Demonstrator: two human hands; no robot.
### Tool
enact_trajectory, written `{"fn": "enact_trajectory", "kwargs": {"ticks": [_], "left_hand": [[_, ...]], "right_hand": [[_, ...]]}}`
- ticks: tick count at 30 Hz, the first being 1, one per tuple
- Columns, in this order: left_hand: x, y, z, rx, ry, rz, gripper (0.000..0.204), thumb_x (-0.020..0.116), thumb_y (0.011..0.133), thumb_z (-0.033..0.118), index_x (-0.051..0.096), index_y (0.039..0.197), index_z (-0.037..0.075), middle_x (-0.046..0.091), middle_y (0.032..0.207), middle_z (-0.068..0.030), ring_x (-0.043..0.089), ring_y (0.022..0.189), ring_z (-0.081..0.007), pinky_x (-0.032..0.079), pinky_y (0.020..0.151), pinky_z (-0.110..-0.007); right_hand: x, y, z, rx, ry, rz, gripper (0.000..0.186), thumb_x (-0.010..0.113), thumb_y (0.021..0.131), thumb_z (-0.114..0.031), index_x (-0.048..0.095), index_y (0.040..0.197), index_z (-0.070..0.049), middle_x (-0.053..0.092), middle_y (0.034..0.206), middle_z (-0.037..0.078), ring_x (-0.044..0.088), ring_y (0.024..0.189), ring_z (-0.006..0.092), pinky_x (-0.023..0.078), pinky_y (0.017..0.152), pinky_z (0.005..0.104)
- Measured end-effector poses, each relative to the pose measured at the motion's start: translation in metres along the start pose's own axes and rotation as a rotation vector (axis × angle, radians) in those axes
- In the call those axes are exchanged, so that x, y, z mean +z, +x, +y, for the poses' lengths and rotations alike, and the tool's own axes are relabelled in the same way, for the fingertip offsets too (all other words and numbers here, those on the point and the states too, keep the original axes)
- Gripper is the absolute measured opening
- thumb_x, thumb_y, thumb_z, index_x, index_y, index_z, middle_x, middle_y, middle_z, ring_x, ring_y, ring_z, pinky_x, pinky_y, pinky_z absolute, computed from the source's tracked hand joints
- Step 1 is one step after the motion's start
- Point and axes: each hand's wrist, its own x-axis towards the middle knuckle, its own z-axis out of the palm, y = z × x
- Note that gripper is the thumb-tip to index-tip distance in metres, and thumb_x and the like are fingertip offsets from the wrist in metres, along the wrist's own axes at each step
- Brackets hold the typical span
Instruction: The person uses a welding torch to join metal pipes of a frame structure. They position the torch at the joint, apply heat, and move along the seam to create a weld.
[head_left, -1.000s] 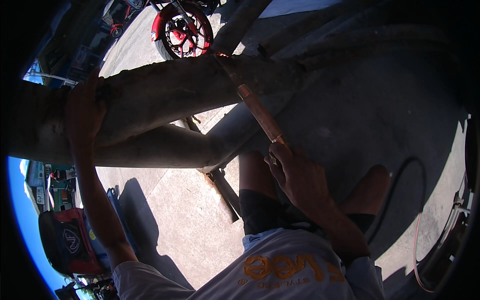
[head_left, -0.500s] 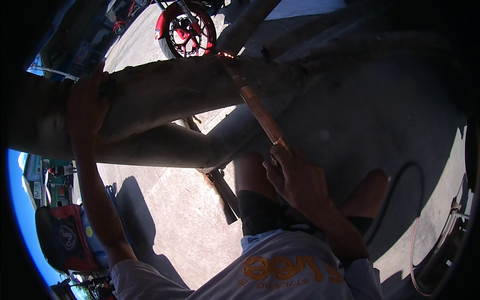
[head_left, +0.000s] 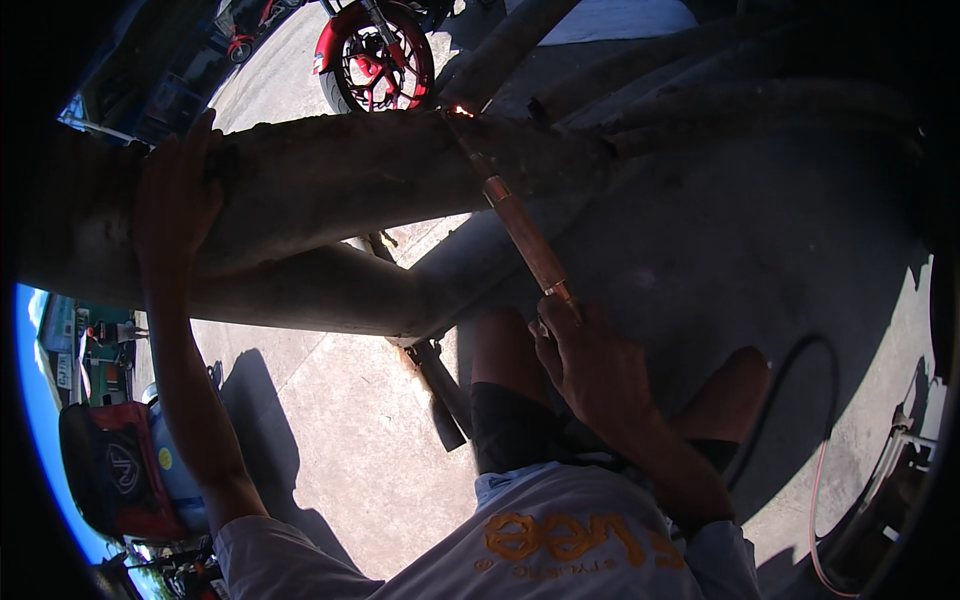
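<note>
My left hand point(head_left: 178, 200) grips the top of a thick, weathered grey tube point(head_left: 330, 175) at the upper left, fingers curled over its rough edge. In my right hand point(head_left: 590, 365), at lower centre, is a copper-coloured torch point(head_left: 525, 235) with brass fittings, angled up and forward. Its narrow tip reaches the tube's upper edge, where a small orange glow point(head_left: 462, 110) shows. A second grey tube point(head_left: 320, 295) runs underneath and bends upward to the right, with a metal stand point(head_left: 440, 400) below the bend. More tubes point(head_left: 700, 85) continue at the upper right in shadow.
A motorcycle's red front wheel point(head_left: 375, 70) stands beyond the tubes. A vehicle with a red and black box point(head_left: 115, 470) is at lower left on the concrete point(head_left: 355, 400). A looped hose point(head_left: 830, 400) lies at the right, beside my bare knees point(head_left: 740, 390).
The view has shifted slightly, the surroundings moving a little in the frame. My left fingers sit a little higher in the picture; the glowing spot appears slightly farther right. Both holds are unchanged.
</note>
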Motion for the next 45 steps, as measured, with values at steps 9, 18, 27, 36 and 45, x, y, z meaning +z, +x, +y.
{"fn": "enact_trajectory", "kwargs": {"ticks": [9, 18, 27, 36, 45], "left_hand": [[-0.006, 0.002, 0.008, -0.058, -0.022, -0.047, 0.073, 0.076, 0.091, 0.007, 0.056, 0.16, 0.019, 0.075, 0.139, -0.0156, 0.065, 0.139, -0.0422, 0.048, 0.122, -0.056], [-0.004, 0.0, 0.007, -0.024, 0.022, 0.01, 0.073, 0.076, 0.091, 0.008, 0.056, 0.16, 0.019, 0.074, 0.137, -0.0173, 0.065, 0.139, -0.0418, 0.049, 0.121, -0.056], [-0.002, 0.001, 0.004, -0.015, 0.05, 0.014, 0.072, 0.076, 0.091, 0.009, 0.057, 0.16, 0.019, 0.072, 0.138, -0.0198, 0.065, 0.137, -0.0418, 0.051, 0.119, -0.056], [-0.003, 0.001, 0.007, -0.018, 0.047, 0.009, 0.073, 0.076, 0.091, 0.011, 0.056, 0.161, 0.019, 0.072, 0.14, -0.0197, 0.063, 0.14, -0.041, 0.05, 0.12, -0.055], [-0.002, 0.001, 0.006, -0.017, 0.041, 0.003, 0.071, 0.074, 0.092, 0.01, 0.056, 0.161, 0.019, 0.071, 0.142, -0.0177, 0.063, 0.141, -0.0407, 0.05, 0.12, -0.055]], "right_hand": [[0.002, 0.0, -0.002, -0.004, -0.032, 0.009, 0.022, 0.071, 0.108, -0.033, 0.063, 0.122, -0.017, 0.069, 0.097, 0.013, 0.078, 0.069, 0.0282, 0.065, 0.054, 0.0383], [0.004, 0.001, -0.002, -0.005, -0.022, 0.021, 0.021, 0.07, 0.109, -0.032, 0.063, 0.121, -0.017, 0.069, 0.095, 0.013, 0.077, 0.067, 0.029, 0.064, 0.053, 0.0393], [0.0, 0.0, -0.009, 0.023, 0.028, -0.014, 0.027, 0.071, 0.11, -0.033, 0.066, 0.128, -0.012, 0.072, 0.098, 0.016, 0.079, 0.076, 0.0304, 0.065, 0.059, 0.0409], [0.001, -0.002, -0.018, 0.031, 0.013, -0.031, 0.029, 0.07, 0.111, -0.032, 0.063, 0.131, -0.012, 0.07, 0.099, 0.017, 0.079, 0.076, 0.0311, 0.065, 0.059, 0.0412], [0.005, -0.004, -0.017, 0.031, 0.003, -0.039, 0.028, 0.069, 0.111, -0.031, 0.062, 0.131, -0.012, 0.069, 0.099, 0.016, 0.079, 0.075, 0.0315, 0.065, 0.057, 0.0417]]}}
